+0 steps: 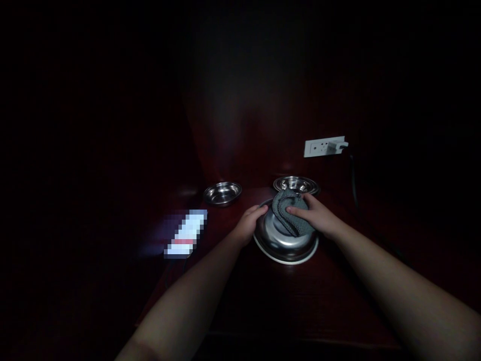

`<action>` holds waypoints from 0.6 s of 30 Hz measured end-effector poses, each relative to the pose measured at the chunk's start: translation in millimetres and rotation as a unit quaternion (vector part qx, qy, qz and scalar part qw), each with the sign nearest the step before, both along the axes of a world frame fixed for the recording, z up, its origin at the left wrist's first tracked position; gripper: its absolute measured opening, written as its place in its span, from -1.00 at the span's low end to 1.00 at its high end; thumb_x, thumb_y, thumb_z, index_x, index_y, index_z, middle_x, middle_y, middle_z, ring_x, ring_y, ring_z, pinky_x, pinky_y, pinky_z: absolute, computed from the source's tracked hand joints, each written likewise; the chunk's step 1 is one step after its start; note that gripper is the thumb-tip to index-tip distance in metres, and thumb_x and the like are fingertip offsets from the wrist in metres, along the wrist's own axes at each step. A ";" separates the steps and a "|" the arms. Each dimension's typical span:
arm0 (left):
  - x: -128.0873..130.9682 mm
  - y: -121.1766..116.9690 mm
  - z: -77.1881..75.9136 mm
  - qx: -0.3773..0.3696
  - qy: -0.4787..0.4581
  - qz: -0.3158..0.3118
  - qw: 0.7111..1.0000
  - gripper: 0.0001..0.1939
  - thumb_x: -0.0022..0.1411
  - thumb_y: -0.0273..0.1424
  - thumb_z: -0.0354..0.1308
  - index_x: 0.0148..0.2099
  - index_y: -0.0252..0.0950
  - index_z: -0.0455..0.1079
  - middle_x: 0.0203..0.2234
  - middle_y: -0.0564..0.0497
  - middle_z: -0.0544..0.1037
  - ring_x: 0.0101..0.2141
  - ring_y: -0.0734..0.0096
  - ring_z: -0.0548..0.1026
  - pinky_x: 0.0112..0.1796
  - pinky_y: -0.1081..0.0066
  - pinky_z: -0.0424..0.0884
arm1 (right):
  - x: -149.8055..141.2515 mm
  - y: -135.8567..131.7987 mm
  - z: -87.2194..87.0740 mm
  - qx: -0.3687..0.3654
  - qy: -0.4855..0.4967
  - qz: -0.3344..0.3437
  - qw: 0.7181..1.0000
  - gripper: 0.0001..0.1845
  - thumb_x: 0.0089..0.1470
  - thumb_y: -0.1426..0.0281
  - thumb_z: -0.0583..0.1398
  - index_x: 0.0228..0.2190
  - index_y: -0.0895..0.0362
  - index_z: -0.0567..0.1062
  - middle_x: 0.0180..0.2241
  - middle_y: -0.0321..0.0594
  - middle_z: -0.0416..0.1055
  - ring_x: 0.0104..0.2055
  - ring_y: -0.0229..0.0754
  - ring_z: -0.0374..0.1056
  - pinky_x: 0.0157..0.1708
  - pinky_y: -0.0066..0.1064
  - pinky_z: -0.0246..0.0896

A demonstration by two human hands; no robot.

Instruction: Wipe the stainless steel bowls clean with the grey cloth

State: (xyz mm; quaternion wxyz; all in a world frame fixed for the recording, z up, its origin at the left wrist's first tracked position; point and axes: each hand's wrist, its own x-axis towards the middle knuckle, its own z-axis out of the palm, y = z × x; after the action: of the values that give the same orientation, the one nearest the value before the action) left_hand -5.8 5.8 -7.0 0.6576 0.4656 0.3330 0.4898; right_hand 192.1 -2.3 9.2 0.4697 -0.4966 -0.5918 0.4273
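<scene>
A shiny metal bowl [284, 246] is tilted over the dark red table, its rounded underside facing me. My left hand [250, 223] grips the bowl's left rim, thumb on the near face and the other fingers mostly hidden behind it. In my right hand [317, 214] is a folded grey-green cloth [291, 213], pressed against the upper part of the bowl. The right thumb lies across the cloth, and its other fingers show only in part.
Another metal bowl [223, 193] stands at the back left, and a metal dish [296, 184] sits just behind the cloth. A lit, blurred-out phone-like screen [186, 234] lies to the left. A wall socket [325, 146] with a plug and dark cable [353, 180] is at the back right.
</scene>
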 end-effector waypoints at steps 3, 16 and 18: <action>-0.4 1.5 -0.8 -0.014 -0.023 -0.003 1.000 -0.68 -0.03 -0.26 0.23 -0.24 -0.37 0.45 -0.36 -0.07 0.57 -0.32 0.28 0.50 -0.17 0.29 0.32 | 0.0 0.3 0.1 0.003 0.005 -0.001 1.000 -0.41 -0.24 0.16 0.33 -0.16 0.10 0.32 -0.15 -0.10 0.42 -0.18 -0.06 0.40 -0.16 -0.16 0.33; -2.9 -2.8 15.6 -0.024 -0.166 -0.060 0.984 -0.50 0.08 -0.09 0.02 -0.08 -0.37 0.36 -0.20 -0.18 0.52 -0.08 0.07 0.44 -0.06 0.14 0.31 | -0.8 2.4 3.5 0.042 0.066 -0.105 0.991 -0.47 -0.27 0.12 0.32 -0.26 0.06 0.31 -0.24 -0.17 0.44 -0.22 -0.04 0.41 -0.22 -0.21 0.36; -3.2 -5.4 13.8 -0.016 -0.155 -0.088 0.984 -0.50 0.07 -0.10 0.06 -0.03 -0.33 0.32 -0.15 -0.18 0.49 -0.09 0.08 0.44 -0.10 0.14 0.34 | 3.3 7.0 0.9 0.059 0.062 -0.158 0.984 -0.45 -0.29 0.09 0.32 -0.28 0.06 0.30 -0.26 -0.18 0.44 -0.22 -0.03 0.41 -0.23 -0.20 0.37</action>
State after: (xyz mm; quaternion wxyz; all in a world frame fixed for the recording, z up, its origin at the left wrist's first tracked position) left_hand -9.0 0.4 6.8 0.7489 0.4010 0.1930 0.4910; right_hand 195.3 4.7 10.1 0.5956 -0.5277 -0.5000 0.3418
